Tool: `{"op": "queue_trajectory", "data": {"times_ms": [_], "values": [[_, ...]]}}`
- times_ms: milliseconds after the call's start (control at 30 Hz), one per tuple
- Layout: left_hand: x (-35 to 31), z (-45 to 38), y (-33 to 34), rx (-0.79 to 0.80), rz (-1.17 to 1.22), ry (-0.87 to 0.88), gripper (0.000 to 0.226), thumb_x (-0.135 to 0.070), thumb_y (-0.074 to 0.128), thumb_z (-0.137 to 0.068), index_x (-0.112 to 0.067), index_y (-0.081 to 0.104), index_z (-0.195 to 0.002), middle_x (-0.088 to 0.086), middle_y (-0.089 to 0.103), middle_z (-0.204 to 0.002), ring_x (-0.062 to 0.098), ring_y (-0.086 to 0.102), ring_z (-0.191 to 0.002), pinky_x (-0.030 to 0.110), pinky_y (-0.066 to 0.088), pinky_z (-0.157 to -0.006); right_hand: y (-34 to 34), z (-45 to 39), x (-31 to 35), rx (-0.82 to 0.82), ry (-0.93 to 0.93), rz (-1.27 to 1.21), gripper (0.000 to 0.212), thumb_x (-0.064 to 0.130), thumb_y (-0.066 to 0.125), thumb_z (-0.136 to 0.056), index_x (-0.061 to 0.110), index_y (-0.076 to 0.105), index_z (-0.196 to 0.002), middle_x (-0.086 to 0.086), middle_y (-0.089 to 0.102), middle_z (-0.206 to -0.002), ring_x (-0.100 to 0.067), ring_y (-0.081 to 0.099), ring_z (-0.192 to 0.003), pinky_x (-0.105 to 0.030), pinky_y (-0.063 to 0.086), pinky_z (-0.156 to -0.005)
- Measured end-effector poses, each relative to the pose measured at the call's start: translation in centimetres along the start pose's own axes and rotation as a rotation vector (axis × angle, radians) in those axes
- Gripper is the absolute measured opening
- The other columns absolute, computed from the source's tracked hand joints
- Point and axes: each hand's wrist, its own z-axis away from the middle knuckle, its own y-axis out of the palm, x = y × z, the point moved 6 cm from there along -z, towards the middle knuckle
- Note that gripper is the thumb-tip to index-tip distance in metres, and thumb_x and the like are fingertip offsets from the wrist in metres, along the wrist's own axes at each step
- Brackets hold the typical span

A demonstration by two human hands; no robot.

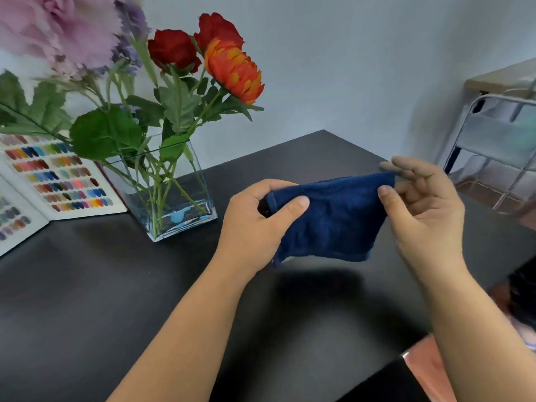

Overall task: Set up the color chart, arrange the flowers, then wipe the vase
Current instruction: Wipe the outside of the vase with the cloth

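A dark blue cloth (330,219) hangs stretched above the black table (87,285) between both hands. My left hand (255,221) grips its left corner, thumb curled over the edge. My right hand (420,207) pinches the upper right corner between thumb and fingers. To the left stands a square clear glass vase (171,192) holding red (174,50), orange (235,71) and pink flowers (61,27) with green leaves. An open color chart (58,181) stands behind the vase at the far left, rows of swatches facing me. Both hands are apart from the vase.
A metal wire rack (499,152) stands at the right beside the table's far corner. A pink object (429,369) lies near the table's front right edge. A pale wall runs behind the table.
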Motion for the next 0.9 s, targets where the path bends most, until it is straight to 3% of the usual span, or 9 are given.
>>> {"op": "queue_trajectory", "data": {"times_ms": [100,167,300,433,533,600,700,833,900], "values": [[-0.6,-0.3,4.8,0.072,0.25,-0.037,0.007,-0.026,0.074,-0.082,-0.03,0.074,-0.087,-0.006,0.075,-0.085,0.01,0.072,-0.082,0.023,0.056,-0.067,-4.6,-0.6,-0.7,-0.086,0.098,-0.06,0.044,-0.005,0.063,-0.088,0.029,0.062,-0.115,0.0,0.069,-0.102,-0.011,0.064,-0.088,-0.026,0.054,-0.087],[-0.8,-0.3,8.1,0.093,0.278,-0.036,0.005,-0.027,0.073,-0.084,-0.03,0.073,-0.088,-0.008,0.075,-0.085,0.009,0.072,-0.081,0.021,0.055,-0.067,-7.6,-0.9,-0.9,-0.144,0.134,-0.043,0.041,-0.006,0.064,-0.086,0.024,0.064,-0.114,-0.004,0.068,-0.096,-0.013,0.063,-0.086,-0.027,0.053,-0.088],[-1.2,0.8,14.2,0.108,0.307,-0.08,0.007,-0.028,0.065,-0.091,-0.033,0.07,-0.09,-0.009,0.073,-0.088,0.009,0.071,-0.085,0.025,0.057,-0.072,-13.4,-1.3,0.4,-0.251,0.104,0.056,0.04,-0.007,0.066,-0.083,0.028,0.068,-0.102,0.009,0.067,-0.087,-0.008,0.06,-0.075,-0.02,0.052,-0.078],[-1.1,3.9,21.6,0.205,0.777,-0.486,0.008,-0.021,0.062,-0.096,-0.015,0.067,-0.098,0.012,0.075,-0.098,0.025,0.073,-0.089,0.043,0.061,-0.076,-17.7,-2.5,1.4,-0.315,0.077,0.138,0.04,-0.003,0.064,-0.08,0.034,0.069,-0.096,0.006,0.065,-0.09,-0.011,0.058,-0.075,-0.02,0.05,-0.075],[-1.0,5.0,25.3,0.225,0.985,-0.713,0.013,-0.02,0.06,-0.097,-0.008,0.063,-0.104,0.01,0.077,-0.094,0.023,0.075,-0.082,0.038,0.061,-0.065,-19.5,-4.0,1.2,-0.323,0.042,0.348,0.035,0.01,0.063,-0.08,0.04,0.066,-0.098,0.015,0.065,-0.088,-0.009,0.057,-0.074,-0.016,0.048,-0.071],[-0.2,4.3,25.9,0.185,0.897,-0.674,0.011,-0.019,0.061,-0.096,-0.009,0.063,-0.1,0.006,0.076,-0.088,0.019,0.073,-0.078,0.037,0.061,-0.064,-19.6,-5.1,0.1,-0.255,0.04,0.568,0.035,0.013,0.06,-0.08,0.043,0.064,-0.099,0.021,0.065,-0.089,0.0,0.056,-0.072,-0.009,0.045,-0.068],[2.1,2.5,24.9,0.144,0.454,-0.479,0.005,-0.023,0.064,-0.092,-0.018,0.065,-0.092,0.002,0.074,-0.088,0.019,0.071,-0.083,0.042,0.061,-0.077,-19.1,-5.8,-4.2,-0.099,0.193,0.702,0.035,0.006,0.061,-0.083,0.038,0.066,-0.099,0.02,0.065,-0.086,0.003,0.055,-0.069,-0.015,0.047,-0.074],[4.0,0.5,23.7,0.194,0.011,-0.257,0.004,-0.032,0.066,-0.086,-0.03,0.067,-0.083,-0.013,0.069,-0.076,0.003,0.065,-0.07,0.015,0.048,-0.061,-18.5,-5.9,-9.2,0.046,0.346,0.719,0.031,0.005,0.063,-0.085,0.032,0.067,-0.099,0.011,0.067,-0.091,-0.001,0.057,-0.071,-0.016,0.046,-0.073],[4.7,-0.3,23.2,0.193,-0.11,-0.205,0.004,-0.033,0.067,-0.085,-0.03,0.068,-0.082,-0.015,0.068,-0.072,0.002,0.063,-0.067,0.013,0.046,-0.059,-18.4,-6.3,-10.7,0.089,0.385,0.707,0.03,0.006,0.063,-0.086,0.031,0.067,-0.102,0.006,0.066,-0.096,-0.004,0.058,-0.077,-0.018,0.046,-0.075]]}}
